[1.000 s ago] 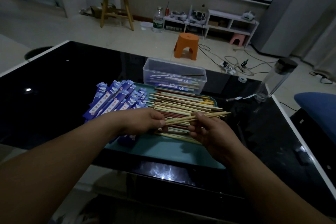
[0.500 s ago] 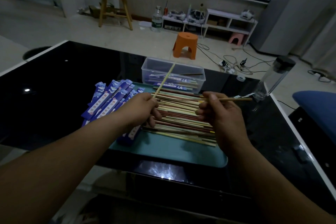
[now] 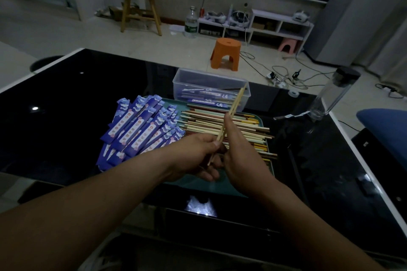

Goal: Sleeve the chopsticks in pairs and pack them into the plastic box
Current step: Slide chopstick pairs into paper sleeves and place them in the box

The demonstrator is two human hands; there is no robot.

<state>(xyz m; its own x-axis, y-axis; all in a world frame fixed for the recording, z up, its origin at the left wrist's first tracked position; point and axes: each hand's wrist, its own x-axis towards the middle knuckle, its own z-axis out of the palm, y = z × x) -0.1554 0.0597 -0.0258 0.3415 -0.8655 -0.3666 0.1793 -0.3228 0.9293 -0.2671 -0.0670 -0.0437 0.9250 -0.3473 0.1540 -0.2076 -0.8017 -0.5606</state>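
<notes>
Two pale chopsticks (image 3: 234, 106) stand together, tilted up to the right, over a teal tray (image 3: 204, 185). My left hand (image 3: 196, 156) pinches their lower ends. My right hand (image 3: 240, 149) grips them just above, thumb up along the shafts. A heap of loose chopsticks (image 3: 246, 130) in several colours lies on the tray's right half. Blue paper sleeves (image 3: 136, 130) fan out on its left. Behind the tray stands the clear plastic box (image 3: 198, 79) with a few sleeved pairs inside.
The tray sits on a glossy black table (image 3: 88, 99) with a white edge. A clear bottle with a black cap (image 3: 332, 94) stands at the back right, a tape roll (image 3: 293, 94) near it. A blue cushion (image 3: 383, 125) is at the far right.
Each hand held one chopstick apart half a second ago. Now both chopsticks are side by side as a pair, held by both hands close together, and the hands have come nearer to me.
</notes>
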